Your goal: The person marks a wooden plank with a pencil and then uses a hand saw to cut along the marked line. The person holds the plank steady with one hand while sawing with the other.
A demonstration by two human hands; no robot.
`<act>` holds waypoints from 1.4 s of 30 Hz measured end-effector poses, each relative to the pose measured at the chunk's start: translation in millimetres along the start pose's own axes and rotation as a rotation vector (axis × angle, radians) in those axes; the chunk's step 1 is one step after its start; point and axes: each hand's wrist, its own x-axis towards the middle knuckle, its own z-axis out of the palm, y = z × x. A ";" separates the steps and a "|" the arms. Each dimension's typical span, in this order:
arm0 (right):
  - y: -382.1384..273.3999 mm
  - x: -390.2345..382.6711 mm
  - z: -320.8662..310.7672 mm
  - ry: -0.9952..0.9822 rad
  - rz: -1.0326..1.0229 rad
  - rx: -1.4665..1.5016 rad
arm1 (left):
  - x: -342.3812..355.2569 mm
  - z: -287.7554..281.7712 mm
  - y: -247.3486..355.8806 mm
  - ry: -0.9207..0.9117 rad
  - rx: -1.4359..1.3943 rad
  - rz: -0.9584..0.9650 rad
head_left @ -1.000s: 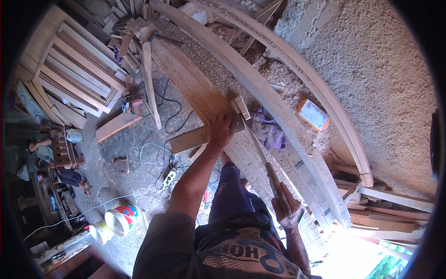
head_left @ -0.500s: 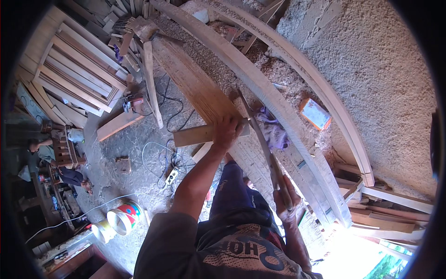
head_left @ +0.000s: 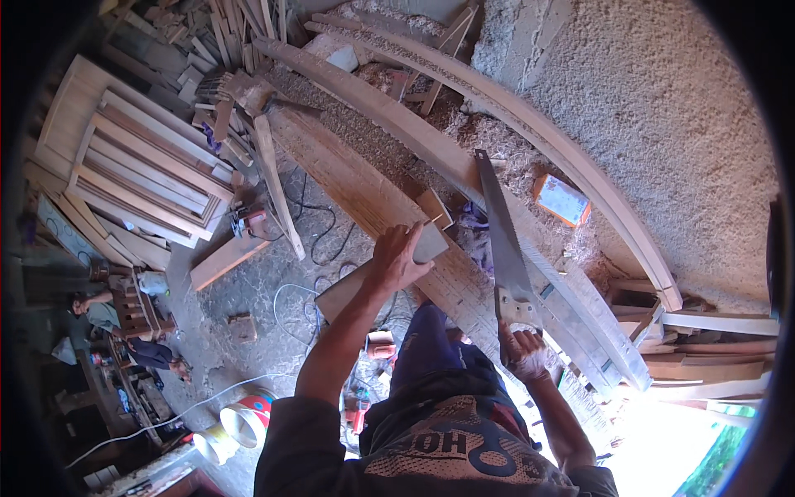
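Note:
My left hand (head_left: 399, 258) grips a short wooden board (head_left: 352, 290), its fingers over the far edge and the thumb toward the right end. This board lies crosswise over a long, worn plank (head_left: 364, 186) and overhangs it on the left. A handsaw (head_left: 507, 240) is in my right hand (head_left: 523, 352), fingers closed round its handle. The blade points away from me, its broad side in view, apart from the board. Just beyond the board's right end, a small wood block (head_left: 435, 209) lies at the plank's edge.
Long curved beams (head_left: 397, 124) stretch along the right, with shavings around them. An orange and white box (head_left: 561, 200) and a purple cloth (head_left: 474, 236) sit nearby. Cables, red power tools (head_left: 358, 407) and buckets (head_left: 244, 422) are on the floor. Another person (head_left: 103, 311) is at far left.
The saw has come away from the board's right end to the right, and its blade has turned broadside. The board has swung at an angle, its left end nearer me, with my left hand on it.

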 end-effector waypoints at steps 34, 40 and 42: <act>8.9 219.5 -81.6 0.241 0.443 1.051 | -8.8 -73.7 100.1 0.059 -0.087 0.042; -23.2 195.3 -49.9 0.035 0.558 1.497 | 18.4 -97.5 118.5 0.120 -0.066 0.080; -14.5 198.6 -30.3 0.112 0.589 1.573 | 21.4 -99.5 127.5 0.036 -0.088 0.097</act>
